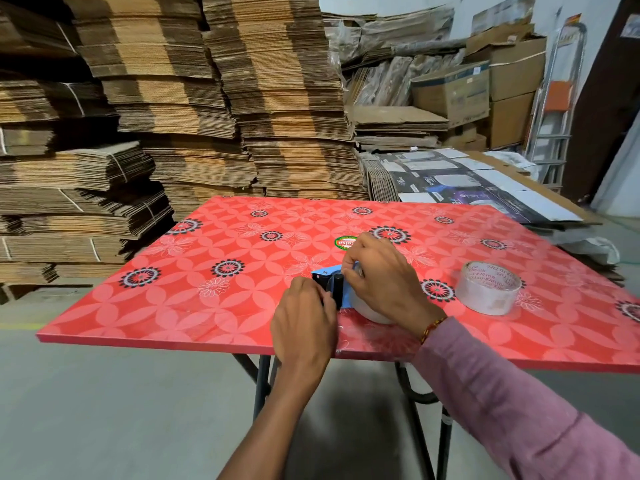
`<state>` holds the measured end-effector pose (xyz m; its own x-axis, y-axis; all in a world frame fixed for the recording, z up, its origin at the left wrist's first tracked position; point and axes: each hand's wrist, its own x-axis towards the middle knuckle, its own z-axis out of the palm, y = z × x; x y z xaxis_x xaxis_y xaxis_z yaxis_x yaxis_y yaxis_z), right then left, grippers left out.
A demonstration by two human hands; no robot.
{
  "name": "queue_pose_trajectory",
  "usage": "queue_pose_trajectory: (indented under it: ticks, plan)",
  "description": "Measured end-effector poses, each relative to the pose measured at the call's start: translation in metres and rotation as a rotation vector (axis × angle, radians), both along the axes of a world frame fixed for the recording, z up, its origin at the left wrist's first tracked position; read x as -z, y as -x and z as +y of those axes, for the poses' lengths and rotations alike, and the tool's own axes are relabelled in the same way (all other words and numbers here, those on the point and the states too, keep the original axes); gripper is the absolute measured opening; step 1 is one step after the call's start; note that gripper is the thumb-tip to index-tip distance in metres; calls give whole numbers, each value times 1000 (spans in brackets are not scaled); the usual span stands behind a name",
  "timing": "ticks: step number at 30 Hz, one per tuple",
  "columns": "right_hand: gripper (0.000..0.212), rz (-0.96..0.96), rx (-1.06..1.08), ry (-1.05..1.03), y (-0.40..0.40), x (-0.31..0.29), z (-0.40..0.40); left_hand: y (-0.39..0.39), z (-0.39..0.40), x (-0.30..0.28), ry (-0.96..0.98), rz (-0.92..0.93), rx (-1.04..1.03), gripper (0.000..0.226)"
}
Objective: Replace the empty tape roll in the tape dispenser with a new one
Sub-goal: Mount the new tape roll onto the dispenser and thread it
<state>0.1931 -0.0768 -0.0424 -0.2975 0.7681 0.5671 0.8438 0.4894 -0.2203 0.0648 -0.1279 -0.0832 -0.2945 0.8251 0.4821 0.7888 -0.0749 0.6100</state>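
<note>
Pink sleeve covers the right forearm, a thread band at the wrist; the left forearm is bare. Both hands meet over the dispenser (331, 284) near the worktop's (214, 306) front edge. Left hand (304, 318) grips its black handle from the near side; right hand (382, 278) curls over the pale roll (372, 313) mounted in it. Its blue frame runs away toward far-left. Spare clear roll (489, 287) lies flat to the right. Behind rise stacked cardboard sheets (194, 98) and boxes (485, 84).
</note>
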Motion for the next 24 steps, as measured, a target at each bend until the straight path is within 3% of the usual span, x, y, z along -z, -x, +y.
queue_pose_trajectory:
  ticks: [9, 24]
  plan:
    - [9, -28, 33, -40, 6, 5, -3, -3, 1, -6, 75, 110, -28, 18]
    - [7, -56, 78, 5, 11, 2, -7, 10, 15, 3, 69, 14, 31, 11]
